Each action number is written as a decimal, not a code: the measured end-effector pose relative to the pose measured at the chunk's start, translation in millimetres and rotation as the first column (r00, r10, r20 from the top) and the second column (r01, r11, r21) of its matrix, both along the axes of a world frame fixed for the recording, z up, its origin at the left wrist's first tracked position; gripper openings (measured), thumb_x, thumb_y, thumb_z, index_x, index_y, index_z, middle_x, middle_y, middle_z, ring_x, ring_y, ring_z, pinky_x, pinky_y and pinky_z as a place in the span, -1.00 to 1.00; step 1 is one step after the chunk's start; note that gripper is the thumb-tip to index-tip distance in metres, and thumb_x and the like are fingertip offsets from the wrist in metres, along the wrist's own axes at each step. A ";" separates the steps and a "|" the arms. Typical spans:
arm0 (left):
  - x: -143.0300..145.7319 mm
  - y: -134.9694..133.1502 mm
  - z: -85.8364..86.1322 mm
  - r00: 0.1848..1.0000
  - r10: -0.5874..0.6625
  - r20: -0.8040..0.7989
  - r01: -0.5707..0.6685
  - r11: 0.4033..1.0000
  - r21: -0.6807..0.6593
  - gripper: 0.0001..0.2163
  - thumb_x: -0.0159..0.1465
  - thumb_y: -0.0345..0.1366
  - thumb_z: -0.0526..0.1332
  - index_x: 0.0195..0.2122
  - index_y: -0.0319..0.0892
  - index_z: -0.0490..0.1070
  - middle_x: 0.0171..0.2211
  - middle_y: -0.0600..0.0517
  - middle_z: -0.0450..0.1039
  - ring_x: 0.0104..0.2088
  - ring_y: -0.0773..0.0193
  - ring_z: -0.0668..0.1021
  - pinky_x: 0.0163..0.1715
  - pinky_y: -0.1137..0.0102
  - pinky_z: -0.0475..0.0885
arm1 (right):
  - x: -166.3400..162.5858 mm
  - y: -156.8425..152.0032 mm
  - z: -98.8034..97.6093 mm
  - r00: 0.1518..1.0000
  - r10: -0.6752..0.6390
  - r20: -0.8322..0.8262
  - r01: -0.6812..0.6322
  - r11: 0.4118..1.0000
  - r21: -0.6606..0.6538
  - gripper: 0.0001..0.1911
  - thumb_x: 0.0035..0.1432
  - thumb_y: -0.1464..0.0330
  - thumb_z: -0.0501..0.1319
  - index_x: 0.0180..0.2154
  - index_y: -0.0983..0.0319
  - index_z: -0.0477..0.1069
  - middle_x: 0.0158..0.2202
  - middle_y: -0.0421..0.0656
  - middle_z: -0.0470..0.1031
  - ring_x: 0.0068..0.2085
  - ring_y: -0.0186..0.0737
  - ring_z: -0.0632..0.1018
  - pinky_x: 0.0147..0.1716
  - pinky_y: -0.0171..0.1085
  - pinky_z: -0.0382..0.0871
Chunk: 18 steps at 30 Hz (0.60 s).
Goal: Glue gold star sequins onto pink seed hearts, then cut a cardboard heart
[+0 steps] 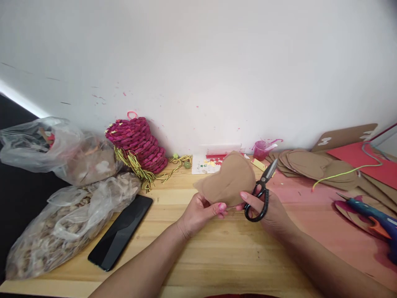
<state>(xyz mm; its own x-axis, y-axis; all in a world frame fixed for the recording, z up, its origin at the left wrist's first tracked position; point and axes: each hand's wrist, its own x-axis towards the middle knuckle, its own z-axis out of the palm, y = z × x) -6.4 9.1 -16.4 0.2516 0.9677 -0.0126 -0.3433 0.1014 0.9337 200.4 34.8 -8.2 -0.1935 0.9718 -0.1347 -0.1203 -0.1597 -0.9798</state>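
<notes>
A white wall [198, 66], flecked with pink, rises beyond the left grip [197, 213] and the right grip [273, 213], and a wooden surface [217, 260] spreads beneath both, stained pink on the right grip's side. Well to the left of the left grip lies a clear plastic bag [40, 240] filled with brown bits, with a second plastic bag [37, 145] behind it. Far to the right of the right grip are a red sheet [386, 176] and a stack of brown cardboard cutouts [310, 165]. A maroon braided bundle [136, 145] with yellow-green strands leans beyond and left of the left grip; a blue glue gun [367, 211] lies right of the right grip, and a black phone [122, 231] left of the left one. Between the grips, raised, is a brown cardboard piece [231, 178] with a rounded lobe: the left grip pinches its lower edge narrowly, while the right grip holds black-handled scissors [263, 186], thumb at the piece's right edge. Past the right grip stands a small pink cup [261, 151]; tiny stars [211, 164] lie past the left.
</notes>
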 end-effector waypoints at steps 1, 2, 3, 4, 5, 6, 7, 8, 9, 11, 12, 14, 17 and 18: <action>0.4 -1.8 -0.9 0.999 -0.010 -0.035 0.010 1.000 0.004 -0.66 0.10 -0.15 0.45 -0.17 -0.23 0.54 -0.35 -0.05 0.57 -0.43 0.32 0.56 -0.46 0.47 0.48 | -1.0 -1.4 1.2 0.999 0.031 0.015 -0.031 1.000 0.002 -0.66 0.03 0.14 0.44 -0.42 0.20 0.39 -0.57 -0.18 0.57 -0.57 -0.28 0.49 -0.63 -0.34 0.19; 0.6 -3.2 -1.4 0.998 -0.003 -0.060 0.003 1.000 0.004 -0.64 0.12 -0.13 0.44 -0.12 -0.23 0.53 -0.32 -0.06 0.58 -0.43 0.32 0.56 -0.48 0.47 0.47 | -2.0 -2.8 2.6 0.998 0.057 0.023 -0.057 0.998 0.011 -0.66 0.03 0.13 0.44 -0.40 0.22 0.40 -0.57 -0.17 0.58 -0.60 -0.32 0.45 -0.63 -0.34 0.19; 0.9 -4.4 -1.5 0.997 0.017 -0.072 -0.017 1.000 0.000 -0.61 0.13 -0.13 0.43 -0.08 -0.22 0.52 -0.29 -0.07 0.58 -0.43 0.32 0.56 -0.50 0.47 0.46 | -2.9 -4.0 3.8 0.997 0.076 0.024 -0.076 0.997 0.023 -0.65 0.04 0.13 0.43 -0.39 0.23 0.40 -0.58 -0.16 0.58 -0.62 -0.35 0.42 -0.63 -0.35 0.19; 1.4 -5.1 -1.2 0.996 0.041 -0.074 -0.042 0.999 -0.010 -0.59 0.13 -0.12 0.43 -0.05 -0.21 0.51 -0.27 -0.07 0.58 -0.43 0.32 0.55 -0.52 0.48 0.46 | -3.8 -4.7 4.9 0.996 0.086 0.017 -0.087 0.996 0.034 -0.65 0.03 0.13 0.43 -0.38 0.24 0.40 -0.58 -0.16 0.58 -0.63 -0.37 0.40 -0.63 -0.35 0.18; 2.2 -5.3 -0.5 0.995 0.065 -0.071 -0.066 0.998 -0.021 -0.58 0.13 -0.12 0.43 -0.04 -0.21 0.51 -0.26 -0.08 0.59 -0.43 0.32 0.55 -0.53 0.48 0.45 | -4.6 -5.0 5.6 0.996 0.089 0.006 -0.089 0.995 0.042 -0.64 0.03 0.13 0.43 -0.38 0.24 0.40 -0.58 -0.16 0.58 -0.63 -0.39 0.39 -0.63 -0.36 0.19; 3.4 -5.2 0.4 0.994 0.089 -0.062 -0.091 0.995 -0.031 -0.57 0.12 -0.12 0.44 -0.04 -0.21 0.51 -0.25 -0.08 0.59 -0.43 0.32 0.55 -0.54 0.49 0.44 | -5.2 -4.6 6.0 0.996 0.088 -0.007 -0.087 0.995 0.048 -0.64 0.03 0.13 0.44 -0.37 0.24 0.39 -0.58 -0.16 0.58 -0.64 -0.39 0.39 -0.63 -0.37 0.19; 5.0 -4.8 1.6 0.992 0.115 -0.045 -0.117 0.992 -0.038 -0.56 0.11 -0.13 0.45 -0.03 -0.20 0.50 -0.23 -0.08 0.59 -0.43 0.32 0.55 -0.54 0.49 0.44 | -5.8 -3.6 6.1 0.996 0.082 -0.020 -0.081 0.995 0.052 -0.63 0.02 0.13 0.44 -0.36 0.24 0.39 -0.58 -0.17 0.57 -0.63 -0.38 0.42 -0.63 -0.37 0.20; 7.0 -4.3 2.9 0.989 0.143 -0.021 -0.144 0.989 -0.043 -0.56 0.10 -0.14 0.45 -0.02 -0.19 0.50 -0.21 -0.08 0.59 -0.42 0.33 0.55 -0.54 0.49 0.44 | -6.1 -2.2 5.9 0.997 0.073 -0.033 -0.071 0.996 0.057 -0.62 0.00 0.13 0.44 -0.34 0.23 0.38 -0.57 -0.18 0.57 -0.61 -0.36 0.45 -0.63 -0.37 0.21; 9.2 -3.6 4.2 0.985 0.174 0.004 -0.173 0.984 -0.048 -0.55 0.10 -0.16 0.46 -0.01 -0.18 0.50 -0.18 -0.07 0.59 -0.41 0.33 0.55 -0.54 0.49 0.44 | -6.2 -0.5 5.7 0.997 0.063 -0.044 -0.060 0.996 0.061 -0.61 -0.01 0.12 0.45 -0.32 0.22 0.38 -0.55 -0.20 0.57 -0.59 -0.33 0.49 -0.63 -0.37 0.23; 13.5 -2.2 7.3 0.973 0.225 0.045 -0.222 0.973 -0.067 -0.52 0.08 -0.18 0.47 0.02 -0.16 0.49 -0.15 -0.06 0.58 -0.39 0.32 0.55 -0.53 0.49 0.46 | -5.5 3.1 5.6 0.997 0.042 -0.067 -0.038 0.997 0.073 -0.59 -0.03 0.11 0.45 -0.30 0.21 0.38 -0.50 -0.21 0.57 -0.53 -0.28 0.56 -0.63 -0.38 0.24; 15.4 -1.6 9.2 0.969 0.241 0.051 -0.237 0.969 -0.076 -0.52 0.07 -0.19 0.48 0.02 -0.16 0.49 -0.15 -0.06 0.58 -0.39 0.32 0.55 -0.53 0.49 0.46 | -4.8 4.5 6.2 0.997 0.035 -0.075 -0.029 0.996 0.080 -0.59 -0.04 0.10 0.45 -0.31 0.21 0.38 -0.47 -0.22 0.57 -0.51 -0.27 0.58 -0.64 -0.38 0.24; 18.5 -0.7 14.2 0.966 0.254 0.041 -0.250 0.965 -0.082 -0.52 0.07 -0.20 0.48 0.00 -0.18 0.49 -0.17 -0.07 0.59 -0.42 0.34 0.55 -0.54 0.49 0.47 | -2.7 6.0 8.8 0.996 0.030 -0.085 -0.022 0.995 0.096 -0.60 -0.04 0.10 0.45 -0.35 0.23 0.39 -0.46 -0.21 0.55 -0.52 -0.28 0.58 -0.66 -0.39 0.22; 22.4 1.0 25.4 0.968 0.249 0.036 -0.246 0.967 -0.070 -0.53 0.10 -0.19 0.46 0.02 -0.17 0.47 -0.15 -0.05 0.58 -0.43 0.35 0.55 -0.57 0.50 0.47 | 1.2 4.8 16.0 0.995 0.036 -0.093 -0.026 0.994 0.111 -0.61 -0.04 0.10 0.44 -0.41 0.24 0.39 -0.48 -0.21 0.55 -0.55 -0.30 0.56 -0.67 -0.39 0.22; 23.9 1.9 29.5 0.970 0.241 0.037 -0.238 0.969 -0.064 -0.53 0.12 -0.18 0.45 0.04 -0.15 0.46 -0.15 -0.04 0.57 -0.43 0.35 0.55 -0.59 0.51 0.45 | 2.4 4.0 18.8 0.995 0.039 -0.095 -0.028 0.993 0.113 -0.62 -0.04 0.11 0.44 -0.42 0.24 0.39 -0.48 -0.20 0.55 -0.55 -0.31 0.55 -0.67 -0.39 0.23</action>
